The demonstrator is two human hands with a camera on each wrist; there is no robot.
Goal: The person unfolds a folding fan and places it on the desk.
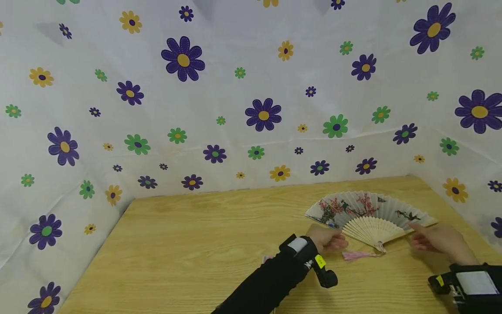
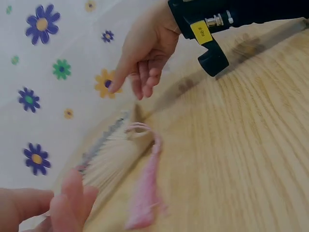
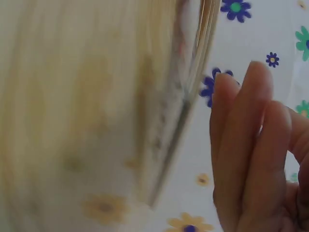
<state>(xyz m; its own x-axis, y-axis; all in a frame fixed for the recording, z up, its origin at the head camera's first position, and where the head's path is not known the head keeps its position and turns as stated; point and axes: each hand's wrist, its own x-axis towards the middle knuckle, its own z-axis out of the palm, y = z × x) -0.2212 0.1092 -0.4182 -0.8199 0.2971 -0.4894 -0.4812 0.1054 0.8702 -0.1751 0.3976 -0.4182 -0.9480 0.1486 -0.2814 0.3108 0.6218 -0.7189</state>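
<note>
A folding fan [image 1: 370, 229] lies spread on the wooden table, its pale slatted ribs below a leaf painted with pink blossoms and birds. From its pivot a pink tassel [image 1: 358, 255] trails to the left; the left wrist view shows this tassel [image 2: 144, 198] close up. At the fan's left edge is my left hand [image 1: 327, 239], fingers loosely bent; whether they touch the edge is unclear. My right hand [image 1: 441, 240] hovers by the right edge, its fingers loosely bent. The right wrist view shows those fingers [image 3: 244, 145] apart from the blurred fan.
A small pinkish-white object [image 1: 268, 258] is mostly hidden behind my left sleeve [image 1: 270, 279]. White flower-printed cloth [image 1: 227, 91] encloses the table [image 1: 188, 244] at the back and both sides. Both wrists wear black camera mounts.
</note>
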